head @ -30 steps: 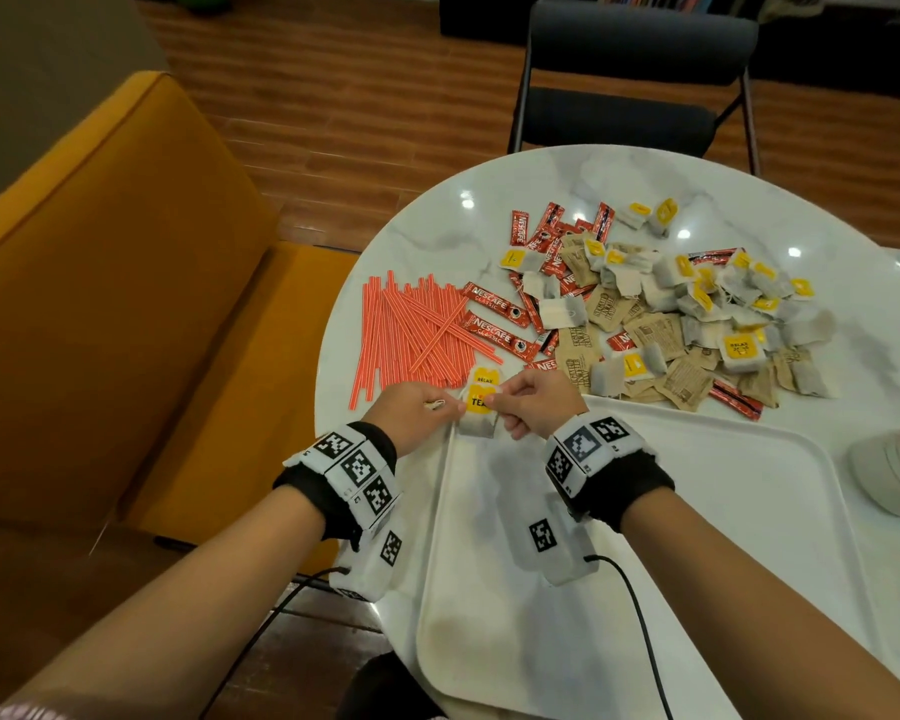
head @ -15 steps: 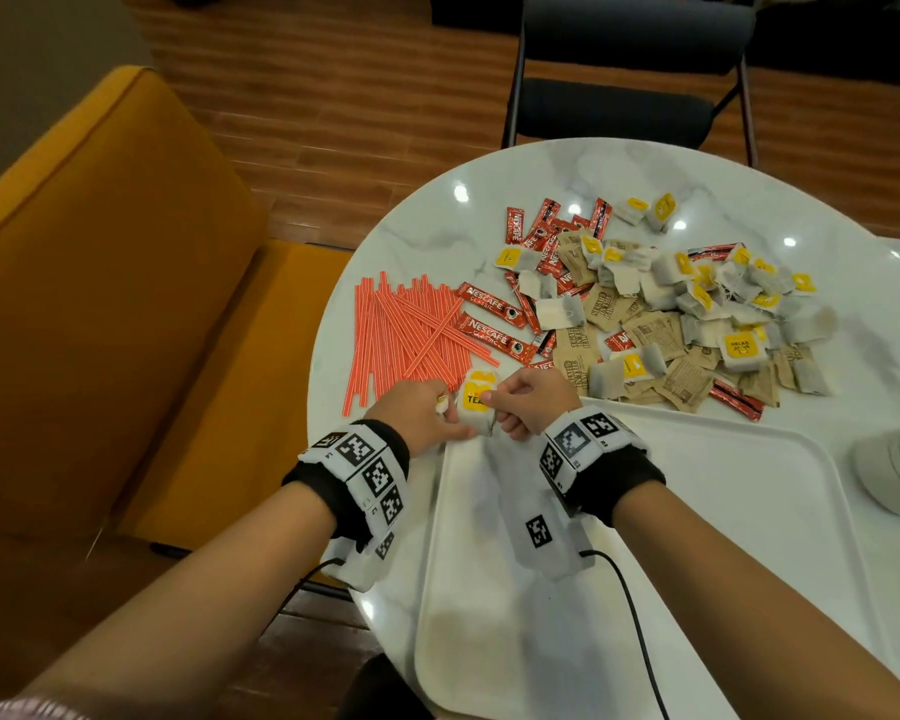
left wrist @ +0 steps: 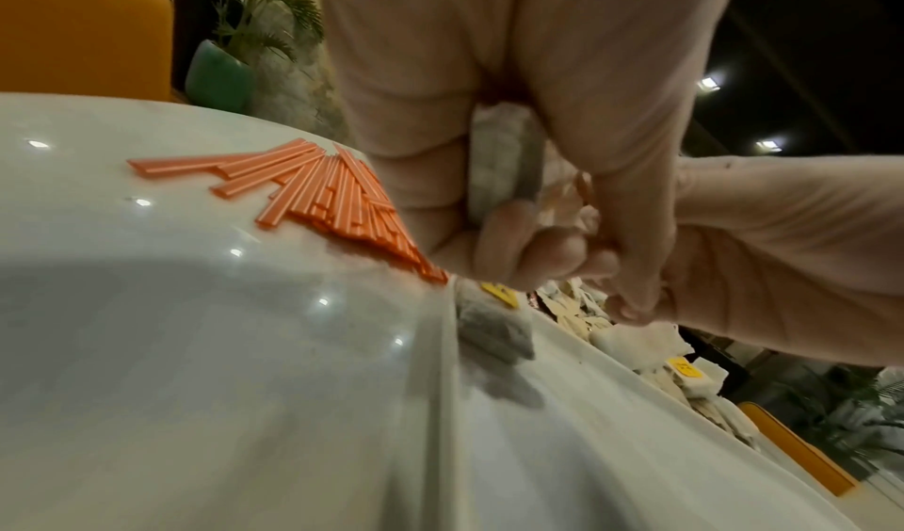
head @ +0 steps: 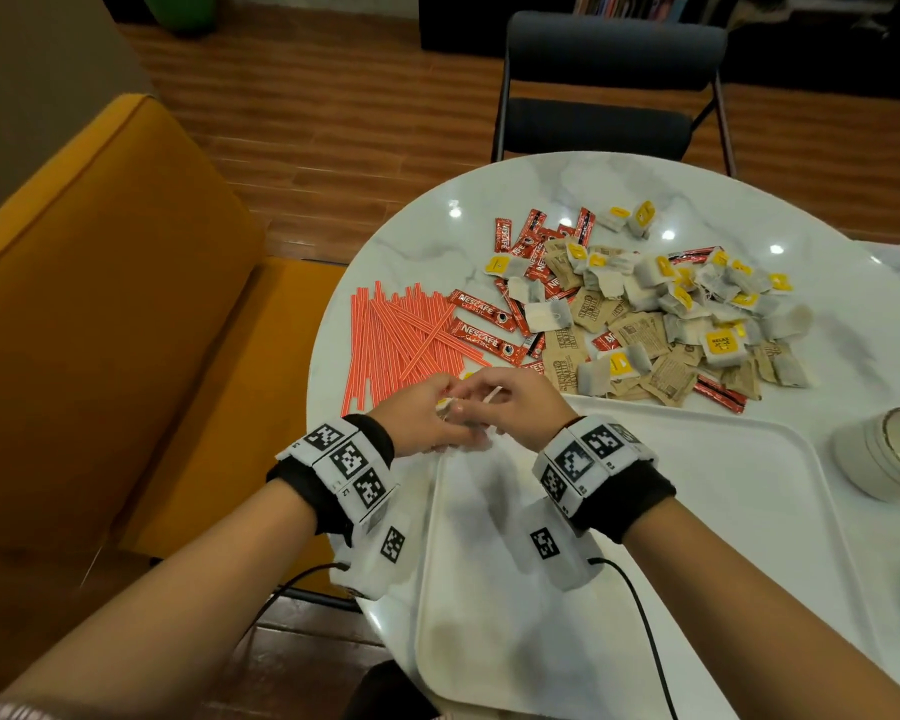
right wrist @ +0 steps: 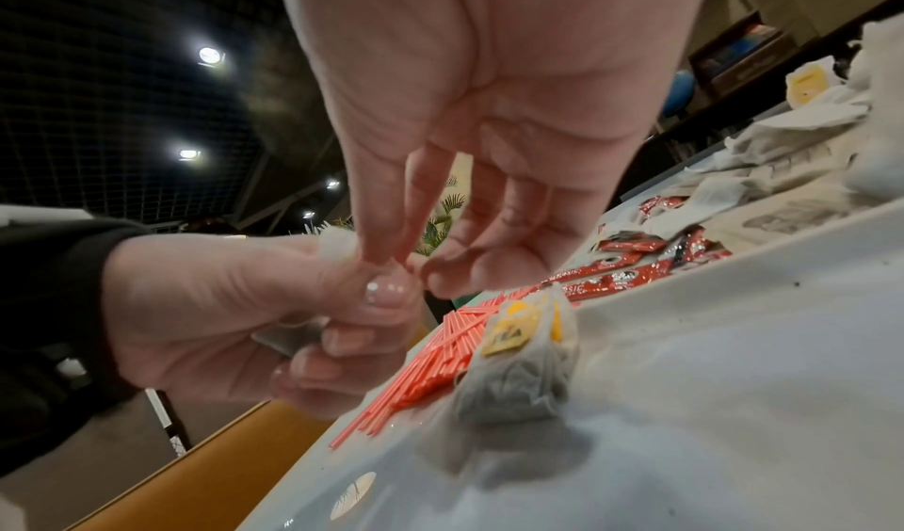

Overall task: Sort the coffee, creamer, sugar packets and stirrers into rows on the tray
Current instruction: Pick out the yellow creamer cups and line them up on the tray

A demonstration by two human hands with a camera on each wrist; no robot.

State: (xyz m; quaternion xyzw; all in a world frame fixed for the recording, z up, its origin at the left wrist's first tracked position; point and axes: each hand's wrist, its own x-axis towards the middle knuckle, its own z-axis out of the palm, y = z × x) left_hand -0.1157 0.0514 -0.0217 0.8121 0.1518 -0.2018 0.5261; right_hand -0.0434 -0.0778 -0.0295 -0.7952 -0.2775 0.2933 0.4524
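Observation:
Both hands meet over the far left corner of the white tray [head: 697,511]. My left hand [head: 422,423] grips a grey-white tea bag [left wrist: 504,160] in its curled fingers. My right hand [head: 515,407] pinches the top of that bag [right wrist: 335,243] with thumb and forefinger. A second tea bag with a yellow tag [right wrist: 518,365] lies on the tray corner under the hands. Orange stirrers [head: 401,340] lie fanned on the table to the left. Red coffee sticks [head: 481,309], brown sugar packets [head: 645,330] and more tea bags [head: 718,345] are piled beyond the tray.
The round marble table [head: 411,241] carries everything. A white cup [head: 884,454] stands off the tray's right edge. A black chair [head: 609,116] is at the far side and an orange sofa [head: 100,304] to the left. Cables run from both wrists.
The hands have drawn closer together over the tray corner. The yellow tag they held up between them no longer faces the head camera.

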